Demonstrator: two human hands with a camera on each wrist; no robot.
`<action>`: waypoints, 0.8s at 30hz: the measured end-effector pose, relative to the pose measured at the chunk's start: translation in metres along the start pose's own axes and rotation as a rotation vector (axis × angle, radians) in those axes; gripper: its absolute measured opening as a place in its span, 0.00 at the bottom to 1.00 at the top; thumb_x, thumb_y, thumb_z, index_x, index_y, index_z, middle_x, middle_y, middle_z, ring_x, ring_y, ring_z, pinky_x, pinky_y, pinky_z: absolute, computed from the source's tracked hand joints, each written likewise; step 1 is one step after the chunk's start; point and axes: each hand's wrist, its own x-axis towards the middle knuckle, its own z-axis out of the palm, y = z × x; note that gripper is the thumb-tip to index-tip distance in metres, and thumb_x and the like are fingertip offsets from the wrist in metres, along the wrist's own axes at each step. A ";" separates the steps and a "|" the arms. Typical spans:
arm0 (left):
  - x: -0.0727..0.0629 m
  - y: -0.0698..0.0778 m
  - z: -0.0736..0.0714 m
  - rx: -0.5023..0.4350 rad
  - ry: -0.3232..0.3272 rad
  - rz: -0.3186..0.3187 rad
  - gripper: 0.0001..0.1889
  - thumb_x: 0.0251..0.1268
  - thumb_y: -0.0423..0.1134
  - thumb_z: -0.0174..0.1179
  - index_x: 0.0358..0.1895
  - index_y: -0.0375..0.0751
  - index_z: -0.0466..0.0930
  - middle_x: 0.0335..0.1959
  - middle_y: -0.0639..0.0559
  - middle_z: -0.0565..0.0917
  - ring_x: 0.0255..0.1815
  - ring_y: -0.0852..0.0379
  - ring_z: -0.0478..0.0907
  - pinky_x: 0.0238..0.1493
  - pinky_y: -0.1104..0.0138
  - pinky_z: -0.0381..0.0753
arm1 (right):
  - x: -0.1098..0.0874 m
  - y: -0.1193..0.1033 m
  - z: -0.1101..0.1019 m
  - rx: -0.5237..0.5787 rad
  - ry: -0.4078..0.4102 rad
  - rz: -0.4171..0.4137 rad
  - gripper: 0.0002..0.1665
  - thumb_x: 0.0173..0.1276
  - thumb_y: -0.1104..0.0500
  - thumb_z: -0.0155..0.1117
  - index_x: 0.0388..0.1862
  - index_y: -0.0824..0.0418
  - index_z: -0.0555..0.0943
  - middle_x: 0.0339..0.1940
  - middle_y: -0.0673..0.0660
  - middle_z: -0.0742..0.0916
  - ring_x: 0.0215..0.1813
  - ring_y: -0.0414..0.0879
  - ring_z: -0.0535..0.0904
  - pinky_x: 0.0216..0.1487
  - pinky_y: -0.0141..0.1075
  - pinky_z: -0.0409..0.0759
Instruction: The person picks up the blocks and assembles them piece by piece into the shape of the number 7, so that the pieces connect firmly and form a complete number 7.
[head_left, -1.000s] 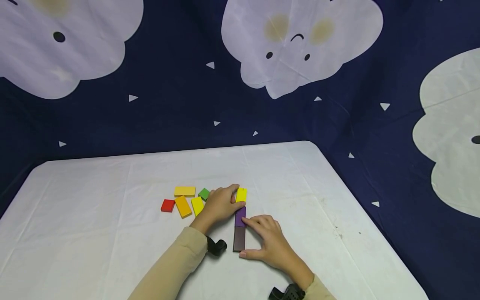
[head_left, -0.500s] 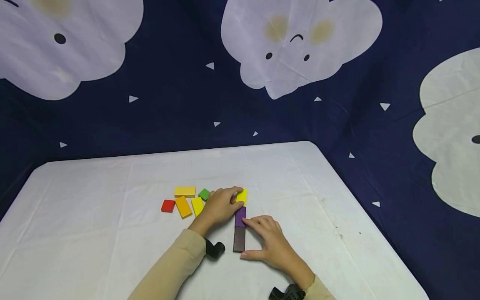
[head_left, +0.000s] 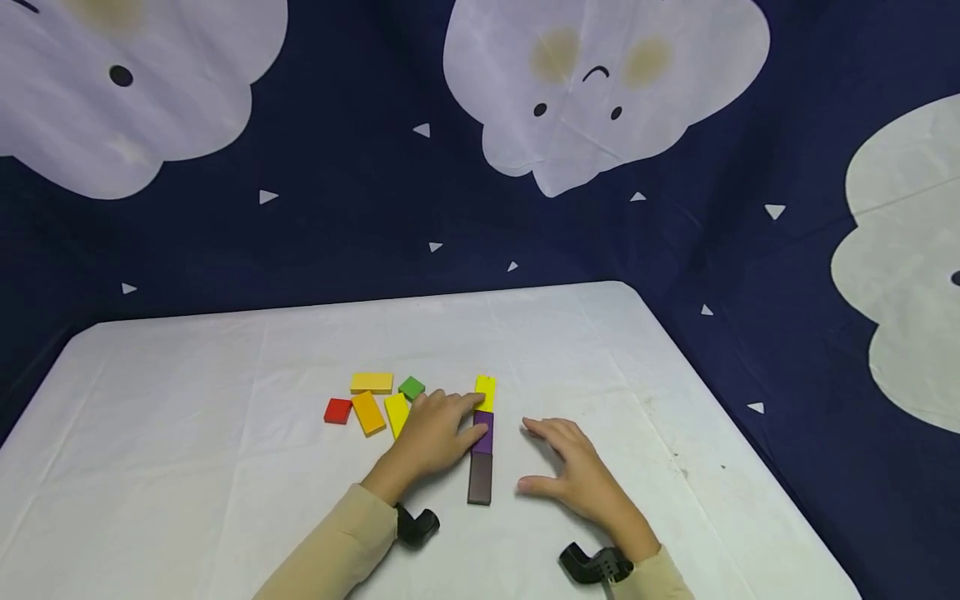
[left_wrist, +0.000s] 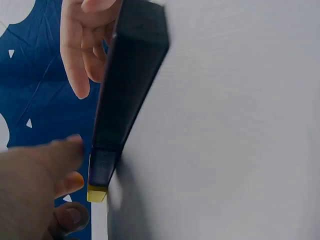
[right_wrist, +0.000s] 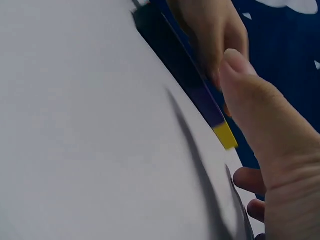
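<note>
A brown block, a purple block and a yellow block lie end to end in one straight row. In the head view my left hand is at the row's left side, its fingertips over the yellow block and its thumb over the purple one; whether they touch cannot be told. My right hand hovers right of the row, apart from it, thumb and fingers spread around nothing. The right wrist view shows the yellow end beyond my right thumb.
Left of my left hand lie a red block, an orange block, a light orange block, a second yellow block and a green block. All rest on the white-covered table, with a dark blue cloud-print cloth behind.
My right hand has come off the row and moved right. My left hand has loosened from the yellow block and slid slightly nearer, uncovering more of it. The row stays in place.
</note>
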 end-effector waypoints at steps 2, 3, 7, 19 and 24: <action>-0.005 -0.001 0.000 0.008 -0.009 0.011 0.28 0.67 0.55 0.61 0.67 0.49 0.75 0.60 0.53 0.83 0.54 0.51 0.77 0.57 0.55 0.66 | 0.000 0.004 -0.003 -0.004 0.017 0.007 0.50 0.47 0.36 0.78 0.70 0.48 0.73 0.62 0.47 0.80 0.66 0.45 0.71 0.64 0.48 0.71; -0.008 -0.001 0.000 0.008 -0.015 0.016 0.28 0.67 0.56 0.61 0.67 0.49 0.75 0.60 0.53 0.83 0.54 0.51 0.77 0.57 0.55 0.66 | 0.000 0.007 -0.004 -0.007 0.029 0.004 0.50 0.48 0.37 0.78 0.70 0.49 0.73 0.61 0.48 0.81 0.65 0.46 0.72 0.64 0.49 0.71; -0.017 -0.002 -0.001 -0.005 -0.045 0.027 0.31 0.66 0.59 0.61 0.69 0.51 0.73 0.61 0.53 0.82 0.54 0.52 0.76 0.58 0.55 0.65 | 0.001 0.012 -0.008 0.008 0.048 0.020 0.49 0.48 0.40 0.80 0.70 0.49 0.73 0.59 0.47 0.82 0.65 0.47 0.71 0.66 0.49 0.68; -0.039 0.007 0.003 0.006 -0.112 0.011 0.34 0.65 0.63 0.58 0.71 0.51 0.71 0.60 0.51 0.83 0.54 0.50 0.76 0.65 0.50 0.64 | 0.002 0.013 -0.011 0.009 0.057 0.030 0.51 0.47 0.41 0.80 0.70 0.50 0.73 0.58 0.46 0.83 0.66 0.48 0.72 0.68 0.47 0.66; -0.048 0.010 0.007 0.032 -0.087 0.031 0.33 0.67 0.63 0.56 0.69 0.50 0.73 0.57 0.53 0.84 0.48 0.55 0.75 0.56 0.56 0.66 | 0.004 0.016 -0.016 0.009 0.067 0.034 0.50 0.48 0.42 0.80 0.71 0.51 0.72 0.58 0.47 0.83 0.66 0.49 0.71 0.68 0.47 0.64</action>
